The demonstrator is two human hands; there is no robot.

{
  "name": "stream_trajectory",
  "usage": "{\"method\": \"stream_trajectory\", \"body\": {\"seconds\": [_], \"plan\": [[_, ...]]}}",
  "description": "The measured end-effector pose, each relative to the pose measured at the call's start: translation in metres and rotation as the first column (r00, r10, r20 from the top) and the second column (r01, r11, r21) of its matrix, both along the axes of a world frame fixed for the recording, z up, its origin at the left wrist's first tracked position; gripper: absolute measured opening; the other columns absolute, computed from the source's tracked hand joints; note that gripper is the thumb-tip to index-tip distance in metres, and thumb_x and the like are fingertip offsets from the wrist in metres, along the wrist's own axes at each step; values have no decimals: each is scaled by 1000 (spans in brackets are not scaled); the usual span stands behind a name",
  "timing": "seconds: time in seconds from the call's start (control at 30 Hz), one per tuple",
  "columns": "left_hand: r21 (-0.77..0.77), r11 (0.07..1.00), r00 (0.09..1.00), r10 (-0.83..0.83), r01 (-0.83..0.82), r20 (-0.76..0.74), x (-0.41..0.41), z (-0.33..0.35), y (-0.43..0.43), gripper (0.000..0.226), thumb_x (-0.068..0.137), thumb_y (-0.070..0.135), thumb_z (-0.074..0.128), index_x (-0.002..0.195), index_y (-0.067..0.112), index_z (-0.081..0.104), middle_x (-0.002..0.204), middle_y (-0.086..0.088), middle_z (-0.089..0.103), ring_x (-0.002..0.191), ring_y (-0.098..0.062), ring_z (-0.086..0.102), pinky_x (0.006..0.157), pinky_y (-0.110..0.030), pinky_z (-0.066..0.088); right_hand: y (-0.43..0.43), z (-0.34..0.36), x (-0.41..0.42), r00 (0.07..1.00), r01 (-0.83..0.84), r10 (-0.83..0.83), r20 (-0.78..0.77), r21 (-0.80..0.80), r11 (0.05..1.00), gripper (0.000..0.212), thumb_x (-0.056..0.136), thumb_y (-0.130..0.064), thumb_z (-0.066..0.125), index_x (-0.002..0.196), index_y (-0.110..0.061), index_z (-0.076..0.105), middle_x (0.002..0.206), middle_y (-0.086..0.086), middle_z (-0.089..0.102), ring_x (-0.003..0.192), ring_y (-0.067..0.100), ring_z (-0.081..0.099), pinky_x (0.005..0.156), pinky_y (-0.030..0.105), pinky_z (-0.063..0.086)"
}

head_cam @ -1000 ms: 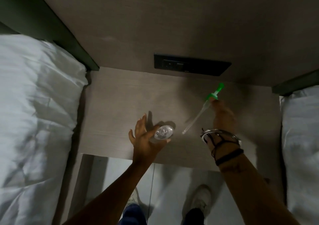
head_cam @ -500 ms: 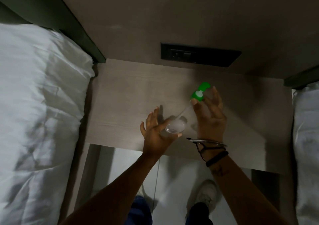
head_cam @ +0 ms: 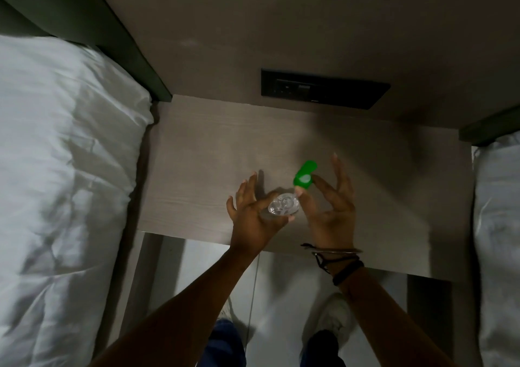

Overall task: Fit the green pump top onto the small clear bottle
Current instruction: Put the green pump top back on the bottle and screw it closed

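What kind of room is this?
Probably a hotel or twin bedroom: white bedding on both sides, a wooden nightstand between the beds, and a dark socket panel on the wall.

A pale wood-grain tabletop (head_cam: 213, 169) lies under the hands. Beyond them, a black socket panel (head_cam: 323, 89) is set into the brown wall panel (head_cam: 281, 23). White bedding (head_cam: 62, 175) lies left of the hands and more white bedding (head_cam: 498, 214) to their right.

No text, label or number can be read anywhere
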State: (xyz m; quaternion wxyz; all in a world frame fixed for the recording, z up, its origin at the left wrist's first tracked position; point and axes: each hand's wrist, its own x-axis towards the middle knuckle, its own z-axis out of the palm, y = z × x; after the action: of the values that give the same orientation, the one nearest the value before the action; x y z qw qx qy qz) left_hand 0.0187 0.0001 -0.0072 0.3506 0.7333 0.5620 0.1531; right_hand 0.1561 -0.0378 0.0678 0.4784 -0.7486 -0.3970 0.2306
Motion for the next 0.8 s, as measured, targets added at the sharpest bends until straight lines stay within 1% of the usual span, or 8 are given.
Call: {"method": "stream_trajectory", "body": {"seconds": [0.07,0.17,0.27,0.4,0.6,0.67,0.77,0.8], "plan": [[28,1000,1000,2,-3,6,1,2,-1,58,64,59,70,117,38,60,156,-7,26,143,-27,16,111,-59,6,-7,-7,0,995,-60,60,82,-6,998,38,70,-11,82,104,-16,68,146,15,41,134,35,36,109,21,26],[83,997,1000,-10,8,24,3,7,-4,64,67,64,64,126,44,51,156,-9,25,143,-29,17,109,-61,9,-15,-14,3,964,-134,135,230,-21,991,33,64,-16,81,95,-8,72,139,23,46,125,43,44,103,42,37],[93,994,998,-60,57,27,4,7,-4,67,69,71,53,130,45,47,158,-9,20,145,-28,12,110,-62,9,-18,-17,8,932,-184,205,300,-97,978,29,63,-18,80,90,-10,74,141,17,44,125,39,45,102,52,38],[81,993,996,-92,91,5,3,6,0,64,71,65,56,131,41,48,158,-8,15,145,-26,5,110,-62,6,-13,-15,13,889,-242,296,348,-191,951,33,62,-29,78,92,-15,72,145,11,41,128,38,41,98,55,40],[107,989,993,-110,105,44,2,3,-1,58,72,55,62,127,39,50,155,-12,21,144,-31,9,110,-61,3,-9,-13,16,823,-287,409,394,-334,898,32,65,-45,68,85,-21,70,148,8,41,132,33,35,101,55,35],[115,988,994,-107,102,37,2,2,-1,58,73,60,60,126,36,53,156,-11,21,144,-30,8,110,-58,1,-9,-18,15,810,-280,425,404,-371,886,37,65,-49,66,93,-24,69,150,9,38,134,33,32,103,57,34],[111,990,994,-94,88,47,1,-1,-2,62,74,72,48,119,31,62,156,-9,20,145,-27,6,111,-56,-1,-9,-23,16,808,-308,447,384,-371,876,64,68,-53,65,125,-28,53,155,13,27,139,32,23,106,52,25],[106,991,995,-89,85,39,1,-2,-3,63,74,75,45,117,33,62,156,-8,20,145,-26,6,111,-56,-1,-9,-23,17,804,-346,469,365,-354,869,63,71,-50,64,129,-28,51,156,13,25,140,32,22,107,52,23]]}}
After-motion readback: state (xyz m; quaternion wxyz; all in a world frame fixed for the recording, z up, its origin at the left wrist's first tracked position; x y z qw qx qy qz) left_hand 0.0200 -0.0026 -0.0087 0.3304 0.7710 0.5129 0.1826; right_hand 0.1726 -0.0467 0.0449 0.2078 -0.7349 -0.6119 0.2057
